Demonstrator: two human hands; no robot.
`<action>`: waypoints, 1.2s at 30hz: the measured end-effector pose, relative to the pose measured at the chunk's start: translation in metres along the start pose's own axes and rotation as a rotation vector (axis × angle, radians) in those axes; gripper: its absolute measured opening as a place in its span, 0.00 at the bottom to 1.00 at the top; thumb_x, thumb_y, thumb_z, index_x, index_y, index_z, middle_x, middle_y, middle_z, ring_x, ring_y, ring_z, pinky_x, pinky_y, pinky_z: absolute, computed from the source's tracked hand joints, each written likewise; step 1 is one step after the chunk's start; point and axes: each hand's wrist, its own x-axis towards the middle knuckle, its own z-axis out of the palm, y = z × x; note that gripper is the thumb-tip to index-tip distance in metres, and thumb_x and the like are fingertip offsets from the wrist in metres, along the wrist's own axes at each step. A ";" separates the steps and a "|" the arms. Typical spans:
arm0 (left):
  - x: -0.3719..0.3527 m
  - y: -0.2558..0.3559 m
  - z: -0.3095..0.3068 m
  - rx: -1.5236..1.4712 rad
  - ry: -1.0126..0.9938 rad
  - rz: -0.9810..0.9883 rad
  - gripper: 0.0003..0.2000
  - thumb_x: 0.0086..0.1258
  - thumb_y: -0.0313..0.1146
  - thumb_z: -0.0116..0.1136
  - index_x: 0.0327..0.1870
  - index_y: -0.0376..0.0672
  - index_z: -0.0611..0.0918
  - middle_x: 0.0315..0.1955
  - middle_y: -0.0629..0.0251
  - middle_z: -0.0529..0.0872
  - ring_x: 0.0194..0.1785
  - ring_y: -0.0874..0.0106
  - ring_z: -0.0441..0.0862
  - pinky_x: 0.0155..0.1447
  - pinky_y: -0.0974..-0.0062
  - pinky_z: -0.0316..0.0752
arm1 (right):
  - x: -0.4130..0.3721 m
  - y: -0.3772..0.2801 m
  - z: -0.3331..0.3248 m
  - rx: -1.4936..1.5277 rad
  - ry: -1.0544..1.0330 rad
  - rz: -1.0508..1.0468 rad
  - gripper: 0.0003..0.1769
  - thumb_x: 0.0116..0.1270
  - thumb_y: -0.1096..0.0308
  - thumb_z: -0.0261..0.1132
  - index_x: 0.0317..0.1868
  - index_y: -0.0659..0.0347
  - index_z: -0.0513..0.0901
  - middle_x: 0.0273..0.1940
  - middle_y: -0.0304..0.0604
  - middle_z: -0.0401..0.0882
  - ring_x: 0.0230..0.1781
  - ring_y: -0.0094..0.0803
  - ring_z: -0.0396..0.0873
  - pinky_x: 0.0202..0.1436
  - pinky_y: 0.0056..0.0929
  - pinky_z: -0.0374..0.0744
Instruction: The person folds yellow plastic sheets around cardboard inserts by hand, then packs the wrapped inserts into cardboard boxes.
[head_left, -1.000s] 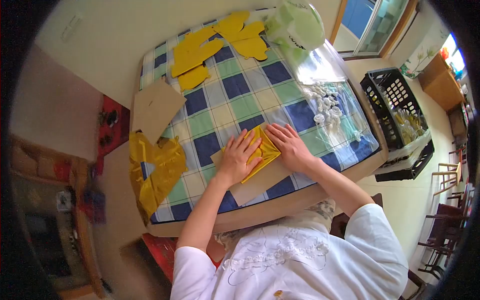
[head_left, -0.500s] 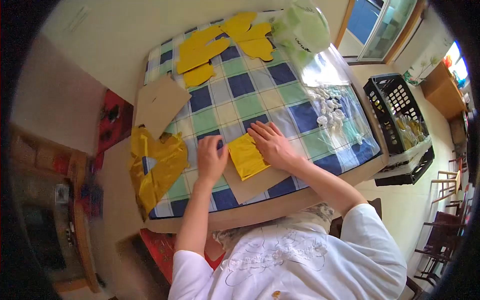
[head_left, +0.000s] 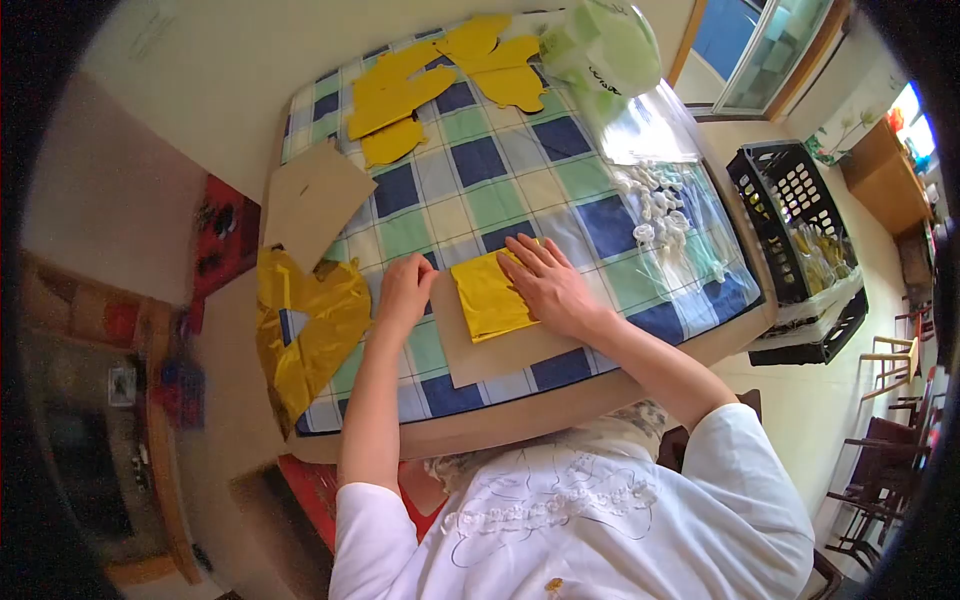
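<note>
1. A person in a white top leans over the table, right hand (head_left: 548,287) flat with fingers spread, pressing a folded gold sheet (head_left: 485,298) onto cardboard (head_left: 500,352) at the near edge.
2. The left hand (head_left: 404,290) rests curled, knuckles up, on the checked cloth (head_left: 470,190) just beside the cardboard's left edge. Whether it pinches anything cannot be told.
3. Crumpled foil (head_left: 305,330) hangs over the table's left side, with a cardboard scrap (head_left: 315,200) beyond it.
4. Farther off lie white bits (head_left: 660,210) at right, then yellow cutouts (head_left: 430,80) and a green bag (head_left: 600,45).
5. A black crate (head_left: 790,210) stands on the floor at right.
</note>
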 end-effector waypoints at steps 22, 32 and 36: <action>-0.099 0.066 0.043 0.203 0.094 0.241 0.25 0.53 0.32 0.71 0.53 0.40 0.75 0.65 0.49 0.65 0.70 0.48 0.62 0.70 0.55 0.62 | 0.046 -0.023 0.021 -0.029 0.103 -0.004 0.18 0.61 0.68 0.61 0.51 0.63 0.77 0.52 0.48 0.75 0.55 0.46 0.71 0.64 0.45 0.66; -0.106 0.046 -0.001 0.135 -0.143 0.223 0.31 0.50 0.47 0.74 0.55 0.46 0.76 0.66 0.49 0.66 0.63 0.51 0.71 0.65 0.59 0.70 | 0.042 -0.017 0.025 0.105 0.216 -0.017 0.18 0.59 0.69 0.63 0.51 0.62 0.78 0.51 0.46 0.75 0.54 0.44 0.72 0.61 0.41 0.69; -0.103 0.051 -0.003 0.106 -0.122 0.186 0.33 0.51 0.47 0.73 0.59 0.47 0.75 0.67 0.49 0.65 0.64 0.52 0.71 0.64 0.58 0.70 | 0.034 -0.018 0.014 0.093 0.165 -0.057 0.18 0.61 0.68 0.63 0.52 0.57 0.78 0.53 0.47 0.74 0.58 0.45 0.70 0.65 0.45 0.67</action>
